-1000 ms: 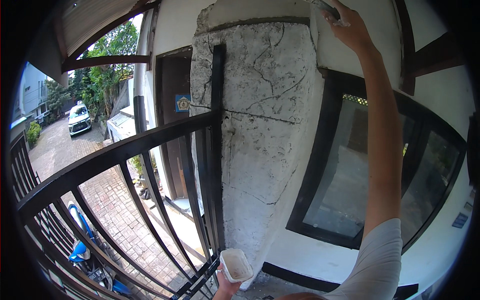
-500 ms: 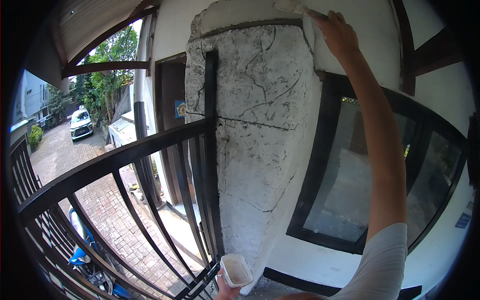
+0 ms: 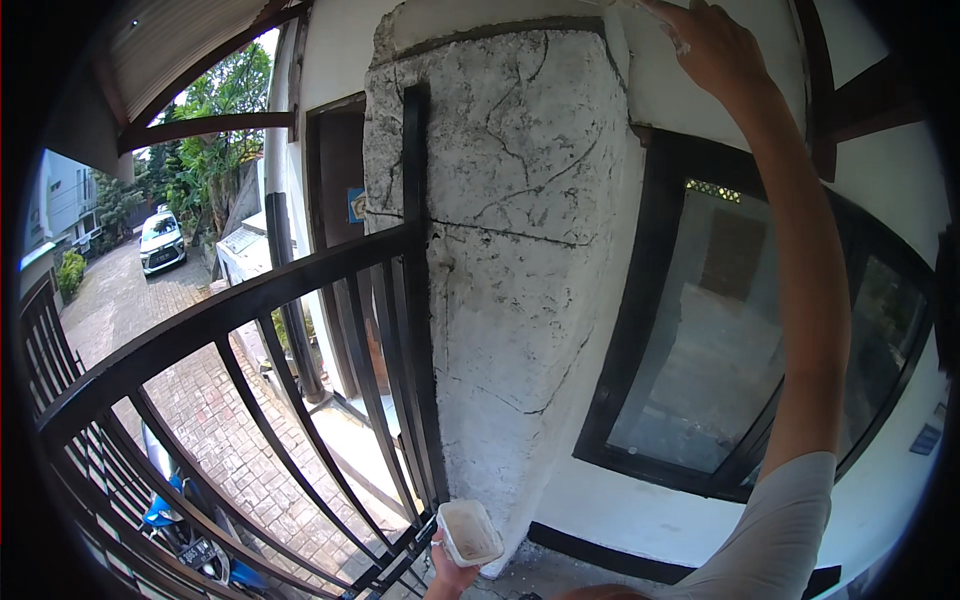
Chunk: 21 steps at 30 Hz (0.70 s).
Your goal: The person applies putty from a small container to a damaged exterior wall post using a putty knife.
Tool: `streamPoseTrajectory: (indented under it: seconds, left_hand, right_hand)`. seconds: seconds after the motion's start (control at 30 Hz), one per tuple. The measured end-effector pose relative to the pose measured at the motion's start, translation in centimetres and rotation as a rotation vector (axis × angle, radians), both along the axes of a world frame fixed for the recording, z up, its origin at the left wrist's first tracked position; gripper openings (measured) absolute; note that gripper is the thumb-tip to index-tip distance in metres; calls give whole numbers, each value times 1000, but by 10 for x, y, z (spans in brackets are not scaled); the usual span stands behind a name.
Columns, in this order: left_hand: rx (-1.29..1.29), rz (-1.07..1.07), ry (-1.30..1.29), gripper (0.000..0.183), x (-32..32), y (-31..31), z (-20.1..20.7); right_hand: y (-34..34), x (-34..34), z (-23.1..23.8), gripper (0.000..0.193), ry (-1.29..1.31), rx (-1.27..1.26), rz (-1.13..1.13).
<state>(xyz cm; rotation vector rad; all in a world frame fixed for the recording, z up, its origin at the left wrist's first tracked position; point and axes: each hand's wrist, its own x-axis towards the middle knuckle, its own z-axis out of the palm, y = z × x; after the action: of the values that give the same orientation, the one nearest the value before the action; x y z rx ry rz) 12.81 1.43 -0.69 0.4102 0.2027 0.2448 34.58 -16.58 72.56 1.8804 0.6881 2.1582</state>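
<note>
At the bottom centre, my left hand (image 3: pixel 450 578) is closed round the side of a small white plastic tub (image 3: pixel 487 545), which is tilted so its inside shows; whitish residue coats it. My right arm stretches up to the top edge, where my right hand (image 3: pixel 718 48) is closed on a putty knife, with pale smears on the fingers. Most of the knife is cut off by the frame's top. Below it stands a cracked, patchy white wall pillar (image 3: pixel 520 300), with a smoother pale band (image 3: pixel 480 22) across its top.
A black metal railing (image 3: pixel 230 295) runs along the left, its post (image 3: pixel 414 160) against the pillar. A dark-framed window (image 3: pixel 640 330) is on the right. Beyond the railing are a paved lane (image 3: pixel 215 410), a blue motorbike (image 3: pixel 165 505) and a parked white car (image 3: pixel 161 243).
My right hand has moved up and to the right, taking most of the putty knife out of view. The scene has shifted slightly upward. My left hand still holds the tub.
</note>
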Motion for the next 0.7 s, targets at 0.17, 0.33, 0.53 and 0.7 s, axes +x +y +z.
streamPoseTrajectory:
  seconds: [0.17,0.33,0.53,0.7]
  left_hand:
    - [29,-3,27,71,-3,-2,1]
    - [-3,0,51,69,0,-11,5]
    - [-44,10,61,67,4,-15,11]
    - [21,-48,77,71,2,-19,10]
  right_hand:
    - [1,4,14,49,185,137,256]
    - [15,55,17,52,-56,15,109]
    - [-6,22,28,55,-88,6,-109]
    - [31,8,25,53,69,0,100]
